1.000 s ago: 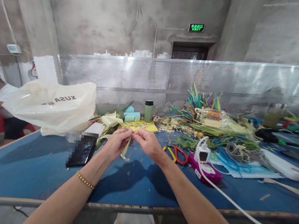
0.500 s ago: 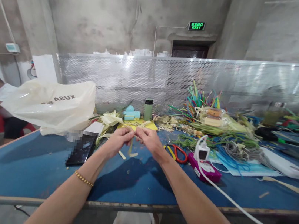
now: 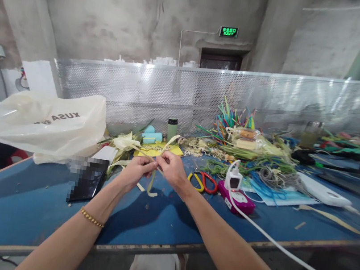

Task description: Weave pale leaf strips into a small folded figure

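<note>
Close together over the blue table (image 3: 160, 222), my left hand (image 3: 136, 171) and my right hand (image 3: 171, 169) pinch a pale husk strip (image 3: 151, 186) between them. One end of it hangs below the fingers, and another pale end sticks up above my right hand. The fingertips hide the middle of the strip. A yellow sheet (image 3: 176, 149) with husk scraps on it lies just behind my hands. To the right of my right wrist are red-and-yellow scissors (image 3: 208, 183). A pale husk bundle (image 3: 126, 143) lies to the left of the sheet.
A black tablet-like device (image 3: 90, 181) and a large cream plastic bag (image 3: 46, 126) are at left. A green bottle (image 3: 172, 129) stands behind. At right are a purple power strip (image 3: 236, 198), its white cable (image 3: 272, 240) and tangled green cords (image 3: 219, 168). A person sits far left.
The view has swung slightly right, so things appear shifted left. A pale strip end now rises above my right hand, and the hanging end shows longer. Both hands stay pinched together.
</note>
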{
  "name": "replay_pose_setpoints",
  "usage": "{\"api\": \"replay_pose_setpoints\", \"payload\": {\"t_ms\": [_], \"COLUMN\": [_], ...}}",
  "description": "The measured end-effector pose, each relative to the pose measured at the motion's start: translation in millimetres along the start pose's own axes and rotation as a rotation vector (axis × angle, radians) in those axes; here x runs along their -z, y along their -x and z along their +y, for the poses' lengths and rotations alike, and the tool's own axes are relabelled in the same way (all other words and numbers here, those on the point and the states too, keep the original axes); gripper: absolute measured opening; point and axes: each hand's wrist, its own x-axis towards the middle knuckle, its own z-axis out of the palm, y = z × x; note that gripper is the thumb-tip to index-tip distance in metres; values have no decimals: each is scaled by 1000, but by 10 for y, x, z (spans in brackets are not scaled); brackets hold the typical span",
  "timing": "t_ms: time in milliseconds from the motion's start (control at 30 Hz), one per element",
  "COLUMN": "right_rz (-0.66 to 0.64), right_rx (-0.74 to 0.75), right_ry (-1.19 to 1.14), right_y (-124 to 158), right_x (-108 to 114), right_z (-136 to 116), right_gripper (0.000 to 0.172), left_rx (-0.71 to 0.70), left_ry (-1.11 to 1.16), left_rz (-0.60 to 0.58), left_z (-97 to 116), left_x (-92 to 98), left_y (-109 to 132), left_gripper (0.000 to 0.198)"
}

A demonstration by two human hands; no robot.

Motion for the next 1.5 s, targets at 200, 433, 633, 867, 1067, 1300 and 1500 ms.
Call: {"api": "replay_pose_setpoints", "payload": {"t_ms": [200,433,633,867,1067,1300,1500], "right_rz": [10,4,22,-6,-28,0,7], "right_rx": [24,-7,-9,-19,-18,-3,-14], "right_ry": [3,1,-4,-49,-165,-114,-58], "right_y": [-1,13,16,5,-31,-22,-5], "right_x": [-14,-15,-19,19,63,18,24], "right_z": [47,47,62,6,-53,-32,-40], "right_gripper": [23,24,23,23,26,25,24], "left_rx": [-3,-15,-21,-6,158,97,80], "left_ry": [18,-4,0,45,325,138,233], "left_rz": [-25,-38,-58,-65,-66,-45,-21], "left_z": [4,10,21,28,101,79,81], "left_x": [4,-7,-21,-29,0,-15,-80], "left_y": [15,19,17,21,41,22,33], "left_gripper": [29,30,28,29,40,32,23]}}
